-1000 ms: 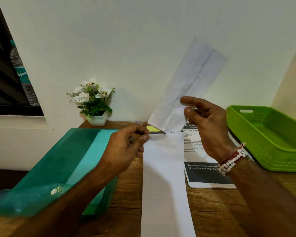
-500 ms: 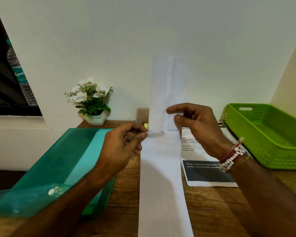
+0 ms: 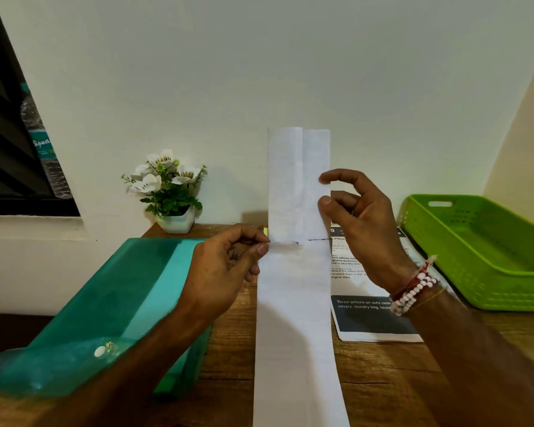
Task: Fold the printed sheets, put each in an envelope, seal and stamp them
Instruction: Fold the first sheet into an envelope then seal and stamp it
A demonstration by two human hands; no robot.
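A long white sheet [image 3: 295, 318], folded lengthwise into a narrow strip, lies down the middle of the wooden table [image 3: 379, 383]. Its far part stands upright, bent up at a cross crease. My left hand [image 3: 228, 266] pinches the strip's left edge at that crease. My right hand [image 3: 356, 220] pinches the right edge of the upright part between thumb and forefinger. Another printed sheet [image 3: 370, 315] lies flat to the right, partly under my right wrist. No envelope or stamp shows.
A translucent teal plastic folder [image 3: 105, 303] with a snap button stands at the left. A lime green plastic tray [image 3: 487, 260] sits at the right. A small white pot of white flowers [image 3: 167, 192] stands against the wall, and a small yellow item peeks behind the strip.
The far part of the strip swung from leaning right to standing straight up. My right hand shifted from its lower middle to its right edge; the left hand stayed at the crease.
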